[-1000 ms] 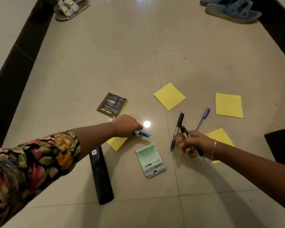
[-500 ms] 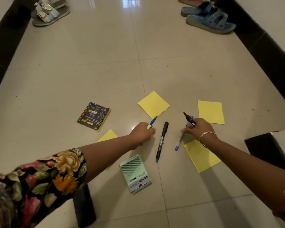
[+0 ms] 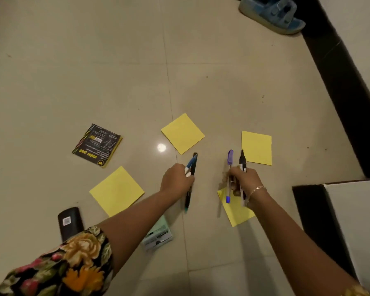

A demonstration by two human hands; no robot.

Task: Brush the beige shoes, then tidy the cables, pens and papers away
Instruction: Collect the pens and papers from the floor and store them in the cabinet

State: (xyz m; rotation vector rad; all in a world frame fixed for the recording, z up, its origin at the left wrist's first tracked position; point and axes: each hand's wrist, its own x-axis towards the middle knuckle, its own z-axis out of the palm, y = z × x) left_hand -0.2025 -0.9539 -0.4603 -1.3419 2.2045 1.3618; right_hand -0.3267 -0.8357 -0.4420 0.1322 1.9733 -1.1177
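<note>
My left hand [image 3: 176, 181] grips a blue-and-white pen [image 3: 190, 164] and closes on a long black marker [image 3: 193, 165] that reaches back under the hand. My right hand [image 3: 245, 180] holds a purple-capped pen [image 3: 230, 158] and a black marker [image 3: 242, 160] side by side. Several yellow papers lie on the tiled floor: one ahead [image 3: 182, 133], one at the right [image 3: 256, 147], one at the left [image 3: 116, 191], and one partly under my right wrist [image 3: 236, 212].
A black spiral notepad [image 3: 97, 145] lies at the left. A mint-green Camlin box [image 3: 158, 237] sits under my left forearm, a black oblong case [image 3: 69, 223] beside it. Blue sandals [image 3: 271, 14] stand at the top right. A dark skirting [image 3: 346, 82] and a white block [image 3: 359, 227] border the right.
My left hand has reached the black marker and now holds it with the blue pen. My right hand has lifted the purple pen alongside its black marker. The view shifted left and down.
</note>
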